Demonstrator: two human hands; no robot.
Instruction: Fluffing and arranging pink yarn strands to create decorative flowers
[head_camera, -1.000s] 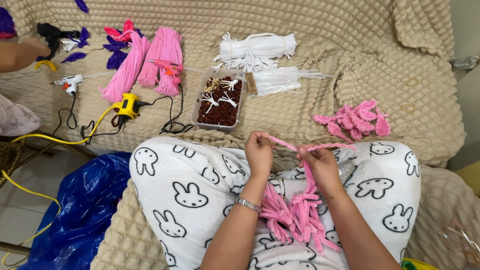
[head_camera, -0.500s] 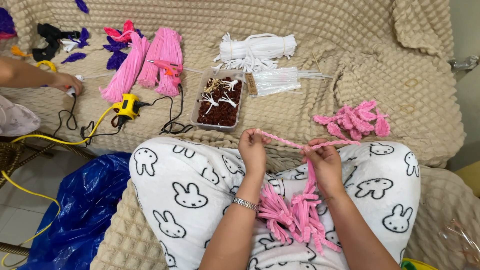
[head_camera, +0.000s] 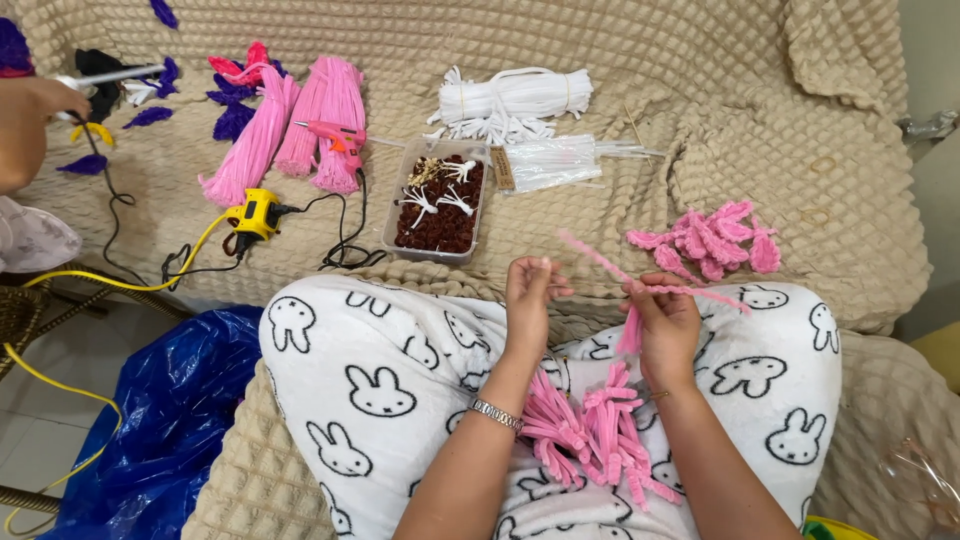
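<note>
- We are holding a pink pipe cleaner (head_camera: 650, 287) above our lap; our right hand (head_camera: 665, 325) is clamped on it.
- Our left hand (head_camera: 527, 293) is now letting go, fingers loosely parted, where before both hands pinched it together.
- Folded pink pieces (head_camera: 590, 435) are resting on our lap.

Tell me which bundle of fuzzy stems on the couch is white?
The white bundle at the back, above the clear tray; the long bundles left of it are pink.
</note>
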